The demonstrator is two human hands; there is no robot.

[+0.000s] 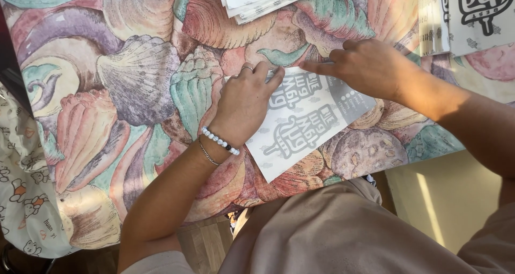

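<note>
A shell-patterned tablecloth [134, 81] is spread beneath a white printed paper sheet [303, 126], which is lain near the table's front edge and pressed flat by the left hand [244, 105] and right hand [367, 65], fingers extended, nothing gripped.

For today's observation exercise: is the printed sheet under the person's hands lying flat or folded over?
Mostly flat: the printed sheet lies spread on the shell-patterned tablecloth. Left hand and right hand cover its top edge, so a fold there cannot be told.
</note>
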